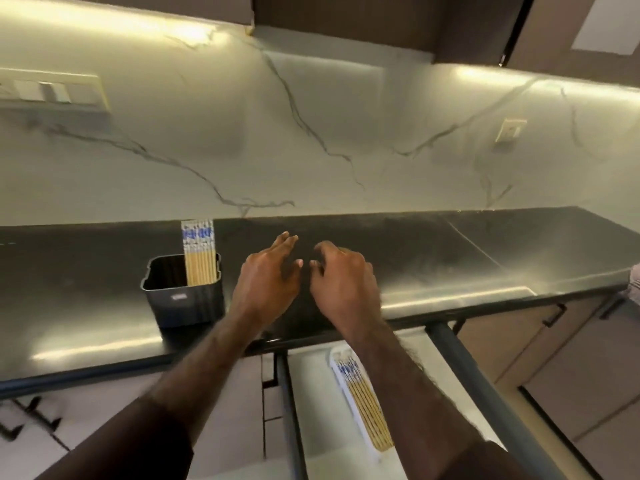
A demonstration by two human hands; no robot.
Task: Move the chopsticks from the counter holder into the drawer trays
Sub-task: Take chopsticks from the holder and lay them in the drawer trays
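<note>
A dark square holder [183, 299] stands on the black counter [450, 258], left of my hands. Several wooden chopsticks with blue-and-white tops [198, 252] stand upright in its right side. Below the counter edge the drawer [311, 393] is pulled out. A white tray [337, 360] in it holds several more chopsticks [363, 400] lying lengthwise. My left hand [268, 275] hovers over the counter with fingers spread and nothing in it, just right of the holder. My right hand [343, 275] is beside it, fingers curled but apart, holding nothing.
A marble backsplash [311, 133] rises behind the counter, with a switch panel [52, 91] at left and a socket [509, 130] at right. The drawer's dark side rail [485, 386] runs down the right. Closed cabinet fronts with dark handles [554, 315] sit below at right.
</note>
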